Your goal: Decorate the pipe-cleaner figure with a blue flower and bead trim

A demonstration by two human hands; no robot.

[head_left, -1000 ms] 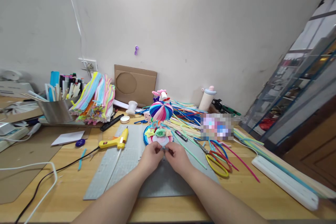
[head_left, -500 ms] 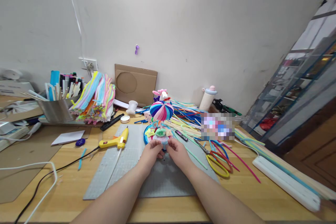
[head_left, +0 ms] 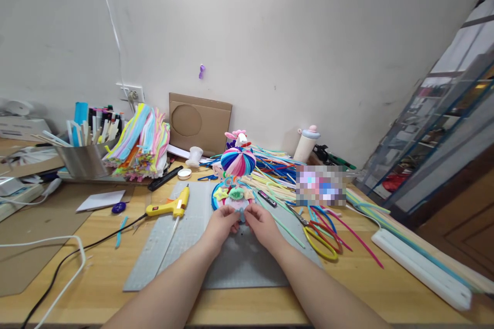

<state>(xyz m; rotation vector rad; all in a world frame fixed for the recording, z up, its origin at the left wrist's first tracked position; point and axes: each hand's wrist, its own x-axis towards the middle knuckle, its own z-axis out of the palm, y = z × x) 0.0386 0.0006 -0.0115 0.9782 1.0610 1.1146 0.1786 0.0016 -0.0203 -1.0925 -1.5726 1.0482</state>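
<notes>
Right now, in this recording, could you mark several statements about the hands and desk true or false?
1. The left hand and right hand are at the craft's near side. True.
2. The left hand holds the glue gun. False: the glue gun lies left of it.
3. One scissors loop is yellow. True.
4. The bottle stands left of the cardboard. False: the bottle stands right of the cardboard.

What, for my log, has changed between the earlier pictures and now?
The left hand and right hand have drawn slightly apart at the front of the colourful ornament, baring more of a pale blue piece. Any grip change is unclear. The glue gun and scissors stayed put.
</notes>
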